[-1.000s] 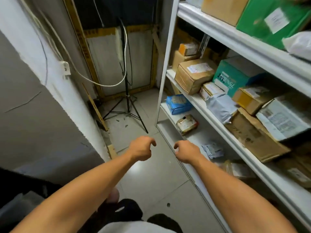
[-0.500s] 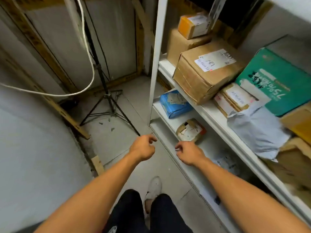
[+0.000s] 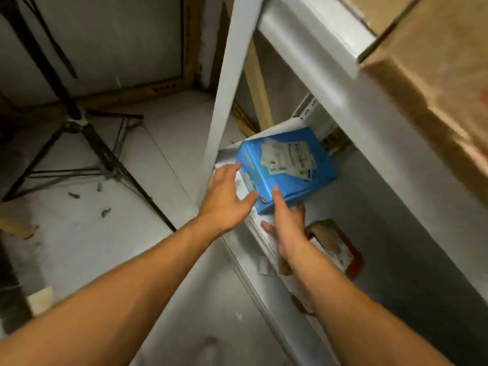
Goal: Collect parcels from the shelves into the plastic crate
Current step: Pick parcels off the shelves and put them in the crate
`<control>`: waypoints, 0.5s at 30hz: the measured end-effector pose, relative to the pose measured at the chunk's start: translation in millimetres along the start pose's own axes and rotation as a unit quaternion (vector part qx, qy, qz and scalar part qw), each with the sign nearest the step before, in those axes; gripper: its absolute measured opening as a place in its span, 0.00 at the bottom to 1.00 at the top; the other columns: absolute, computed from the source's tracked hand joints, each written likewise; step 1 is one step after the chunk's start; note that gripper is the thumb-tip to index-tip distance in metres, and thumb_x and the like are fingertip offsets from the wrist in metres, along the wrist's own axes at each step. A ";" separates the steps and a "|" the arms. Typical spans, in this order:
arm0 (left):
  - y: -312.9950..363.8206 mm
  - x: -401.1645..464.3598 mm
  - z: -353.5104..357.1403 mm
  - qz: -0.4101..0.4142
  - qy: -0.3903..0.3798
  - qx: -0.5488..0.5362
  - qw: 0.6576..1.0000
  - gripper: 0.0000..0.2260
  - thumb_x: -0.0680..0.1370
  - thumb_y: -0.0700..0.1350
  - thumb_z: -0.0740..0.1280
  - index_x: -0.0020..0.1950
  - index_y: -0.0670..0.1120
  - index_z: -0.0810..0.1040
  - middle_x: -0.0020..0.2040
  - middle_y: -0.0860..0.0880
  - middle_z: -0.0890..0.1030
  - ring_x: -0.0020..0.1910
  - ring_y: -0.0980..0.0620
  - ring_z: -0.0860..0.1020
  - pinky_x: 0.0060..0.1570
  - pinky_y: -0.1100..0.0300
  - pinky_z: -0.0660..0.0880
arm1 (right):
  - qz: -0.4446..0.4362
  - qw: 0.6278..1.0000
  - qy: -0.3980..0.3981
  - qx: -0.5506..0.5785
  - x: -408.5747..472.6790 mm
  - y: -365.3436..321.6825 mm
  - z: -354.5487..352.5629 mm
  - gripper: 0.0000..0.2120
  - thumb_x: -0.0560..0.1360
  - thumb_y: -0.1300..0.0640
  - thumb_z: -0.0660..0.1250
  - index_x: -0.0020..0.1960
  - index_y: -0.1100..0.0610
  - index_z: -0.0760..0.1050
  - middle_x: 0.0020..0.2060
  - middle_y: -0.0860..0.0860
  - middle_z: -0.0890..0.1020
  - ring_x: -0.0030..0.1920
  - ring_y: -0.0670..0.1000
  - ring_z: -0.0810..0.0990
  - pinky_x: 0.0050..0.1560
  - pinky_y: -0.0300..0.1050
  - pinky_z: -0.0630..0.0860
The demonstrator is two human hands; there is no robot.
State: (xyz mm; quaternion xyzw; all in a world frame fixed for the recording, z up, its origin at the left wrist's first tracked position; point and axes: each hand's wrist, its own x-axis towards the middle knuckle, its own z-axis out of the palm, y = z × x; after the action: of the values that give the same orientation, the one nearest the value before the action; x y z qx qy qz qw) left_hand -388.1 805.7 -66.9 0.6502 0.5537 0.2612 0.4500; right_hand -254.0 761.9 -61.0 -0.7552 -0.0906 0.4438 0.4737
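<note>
A blue parcel (image 3: pixel 287 167) with white labels on top lies at the left end of a low white shelf (image 3: pixel 369 207). My left hand (image 3: pixel 227 199) reaches to its left face, fingers spread and straight, fingertips touching the box. My right hand (image 3: pixel 287 223) touches the front face with a straight index finger, the other fingers lying under the box's front corner. A small brown and red parcel (image 3: pixel 332 244) lies on the same shelf just right of my right wrist. The plastic crate is not in view.
The shelf's white upright post (image 3: pixel 224 83) stands just left of the blue parcel. A large cardboard box (image 3: pixel 435 83) sits on the shelf above, at top right. A black tripod (image 3: pixel 79 133) stands on the tiled floor to the left.
I have leaned down and in toward the low shelf. Both hands moved forward from loosely curled, in front of the shelf edge, to spread fingers on the blue parcel.
</note>
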 end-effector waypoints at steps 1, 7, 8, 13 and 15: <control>0.9 18.2 2.0 0.007 0.008 -0.010 1.000 0.34 0.76 0.52 0.72 0.79 0.48 0.63 0.74 0.46 0.66 0.72 0.47 0.67 0.71 0.50 0.69 | -0.001 1.000 -0.002 0.016 10.0 -0.1 4.5 0.33 0.75 0.45 0.74 0.75 0.49 0.64 0.65 0.49 0.77 0.50 0.47 0.82 0.42 0.46 0.84; 12.4 69.7 1.6 -0.040 0.000 -0.189 0.981 0.32 0.76 0.50 0.75 0.76 0.50 0.66 0.54 0.61 0.75 0.52 0.64 0.78 0.52 0.75 0.73 | 0.001 0.998 -0.012 0.063 25.8 7.0 11.0 0.28 0.76 0.51 0.74 0.73 0.48 0.68 0.63 0.51 0.81 0.57 0.54 0.84 0.34 0.41 0.82; 10.3 70.1 -1.2 -0.050 -0.004 -0.207 0.977 0.29 0.76 0.50 0.75 0.74 0.50 0.69 0.52 0.62 0.76 0.48 0.66 0.77 0.48 0.77 0.73 | -0.004 0.998 -0.016 0.057 23.0 10.4 9.5 0.28 0.76 0.51 0.74 0.73 0.46 0.67 0.63 0.51 0.81 0.58 0.54 0.84 0.36 0.43 0.83; -9.5 38.2 -8.7 -0.133 -0.049 -0.247 0.959 0.12 0.70 0.51 0.80 0.49 0.52 0.81 0.50 0.48 0.85 0.44 0.52 0.84 0.45 0.58 0.81 | -0.061 0.997 -0.020 -0.046 -13.6 35.6 -10.0 0.37 0.60 0.39 0.76 0.68 0.43 0.73 0.61 0.49 0.82 0.58 0.51 0.83 0.61 0.57 0.80; -21.8 14.2 -25.5 -0.197 -0.058 -0.277 0.939 0.11 0.71 0.48 0.79 0.44 0.53 0.77 0.50 0.45 0.85 0.44 0.48 0.83 0.40 0.58 0.78 | -0.064 0.992 -0.036 -0.105 -40.0 49.8 -13.8 0.36 0.59 0.36 0.76 0.65 0.44 0.76 0.60 0.51 0.81 0.59 0.52 0.82 0.62 0.57 0.80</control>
State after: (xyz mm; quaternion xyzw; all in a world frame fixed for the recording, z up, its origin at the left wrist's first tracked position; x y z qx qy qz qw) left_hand -416.6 826.4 -76.6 0.3921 0.5493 0.2722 0.6859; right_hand -281.3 704.2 -75.1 -0.7768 -0.2020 0.4279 0.4156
